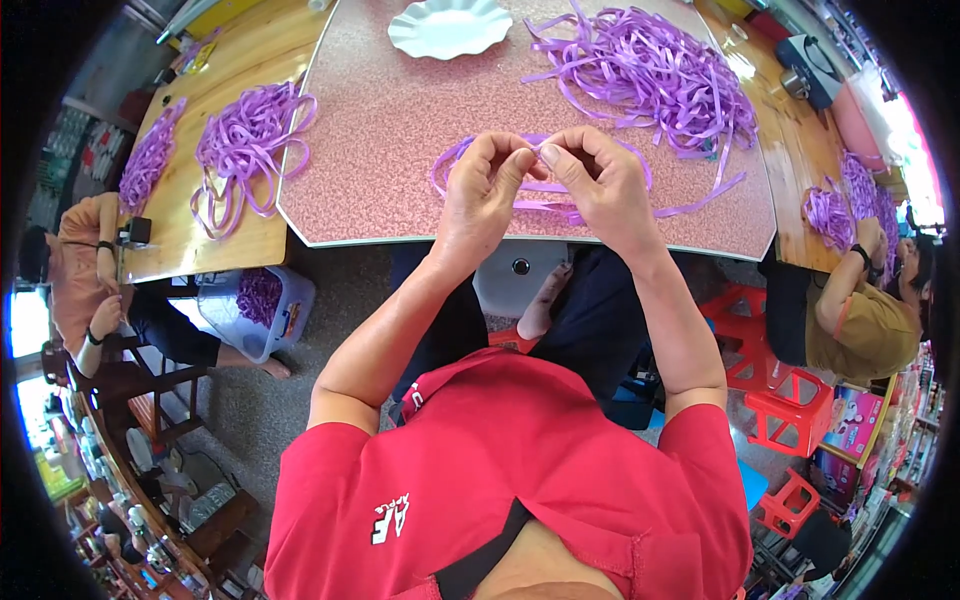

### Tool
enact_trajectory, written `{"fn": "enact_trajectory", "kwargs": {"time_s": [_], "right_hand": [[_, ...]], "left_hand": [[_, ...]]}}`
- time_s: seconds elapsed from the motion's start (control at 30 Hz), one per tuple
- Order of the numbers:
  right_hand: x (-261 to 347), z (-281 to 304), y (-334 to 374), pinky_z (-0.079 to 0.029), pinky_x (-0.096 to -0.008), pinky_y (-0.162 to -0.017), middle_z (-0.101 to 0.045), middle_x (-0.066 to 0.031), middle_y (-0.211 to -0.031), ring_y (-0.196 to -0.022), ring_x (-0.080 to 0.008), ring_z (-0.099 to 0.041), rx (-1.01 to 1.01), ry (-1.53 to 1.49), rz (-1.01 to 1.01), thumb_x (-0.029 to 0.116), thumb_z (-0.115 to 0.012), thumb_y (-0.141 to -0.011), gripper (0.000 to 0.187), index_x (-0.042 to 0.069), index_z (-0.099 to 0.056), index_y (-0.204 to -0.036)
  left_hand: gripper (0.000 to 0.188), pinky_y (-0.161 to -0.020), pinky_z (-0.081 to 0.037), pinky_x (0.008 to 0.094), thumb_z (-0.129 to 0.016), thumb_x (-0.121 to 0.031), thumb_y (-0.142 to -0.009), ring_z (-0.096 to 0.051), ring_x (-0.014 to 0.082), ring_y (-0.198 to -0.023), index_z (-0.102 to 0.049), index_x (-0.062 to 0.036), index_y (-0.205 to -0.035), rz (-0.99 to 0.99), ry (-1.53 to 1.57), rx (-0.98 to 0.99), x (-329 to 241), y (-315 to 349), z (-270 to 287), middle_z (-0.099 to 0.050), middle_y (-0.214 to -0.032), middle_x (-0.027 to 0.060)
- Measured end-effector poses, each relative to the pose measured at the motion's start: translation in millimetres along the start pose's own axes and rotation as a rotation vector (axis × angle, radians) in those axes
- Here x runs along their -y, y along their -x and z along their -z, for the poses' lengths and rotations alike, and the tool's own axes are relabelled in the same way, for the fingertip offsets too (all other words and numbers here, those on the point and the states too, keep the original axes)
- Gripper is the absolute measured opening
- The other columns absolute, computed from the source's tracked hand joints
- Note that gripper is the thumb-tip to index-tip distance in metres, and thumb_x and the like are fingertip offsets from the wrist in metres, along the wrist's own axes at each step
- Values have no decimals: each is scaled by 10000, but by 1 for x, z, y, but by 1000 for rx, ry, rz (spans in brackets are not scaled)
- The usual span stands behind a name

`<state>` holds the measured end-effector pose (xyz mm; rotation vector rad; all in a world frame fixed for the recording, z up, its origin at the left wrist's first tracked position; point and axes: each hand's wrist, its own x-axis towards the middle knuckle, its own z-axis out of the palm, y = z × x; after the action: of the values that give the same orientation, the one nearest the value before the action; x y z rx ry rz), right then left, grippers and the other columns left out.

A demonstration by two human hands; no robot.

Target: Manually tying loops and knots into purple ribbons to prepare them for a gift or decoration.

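Observation:
My left hand [482,190] and my right hand [606,192] meet over the near part of the pink speckled table [390,150]. Thumb and forefinger of each are pinched together, the tips almost touching. A narrow purple ribbon [548,206] runs in loose loops behind and below my fingers, and both hands appear to grip it. The exact bit between the fingertips is too small to make out. One ribbon tail trails off to the right, near a large tangled heap of purple ribbon [655,75].
A white scalloped plate [450,30] sits at the far side. More ribbon bundles [250,145] lie on the wooden table at left. People sit at both sides, one in an orange shirt [80,260]. A plastic tub [285,320] and red stools [795,410] stand below.

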<state>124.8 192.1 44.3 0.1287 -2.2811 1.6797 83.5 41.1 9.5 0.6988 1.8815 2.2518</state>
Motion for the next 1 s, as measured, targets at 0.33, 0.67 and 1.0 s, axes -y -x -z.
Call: {"fn": "enact_trajectory", "kwargs": {"time_s": [0.33, 0.67, 1.0], "right_hand": [[-2, 3, -1, -296, -150, -423, -552, 48, -728, -509, 20, -378, 84, -726, -477, 135, -624, -943, 103, 37, -653, -930], [-1, -5, 2, -328, -160, -482, -565, 45, -758, -557, 9, -412, 0, -555, -347, 132, -653, -935, 90, 42, -661, -935], [-19, -3, -3, -406, -175, -618, -599, 47, -816, -758, -26, -524, 12, -98, 53, 57, -658, -919, 64, 26, -700, -957]], "left_hand": [[127, -743, -489, 328, -643, -21, -904, -609, 223, -836, -554, -8, -993, -372, -254, -145, 14, -2, -2, -584, -919, 120], [186, -737, -483, 371, -720, 0, -798, -600, 290, -865, -602, -33, -938, -579, -580, -225, 7, -8, 4, -592, -914, 119], [95, -775, -472, 253, -673, -72, -883, -581, 100, -843, -653, -3, -945, -52, -128, -87, 7, -6, 13, -625, -902, 38]]}}
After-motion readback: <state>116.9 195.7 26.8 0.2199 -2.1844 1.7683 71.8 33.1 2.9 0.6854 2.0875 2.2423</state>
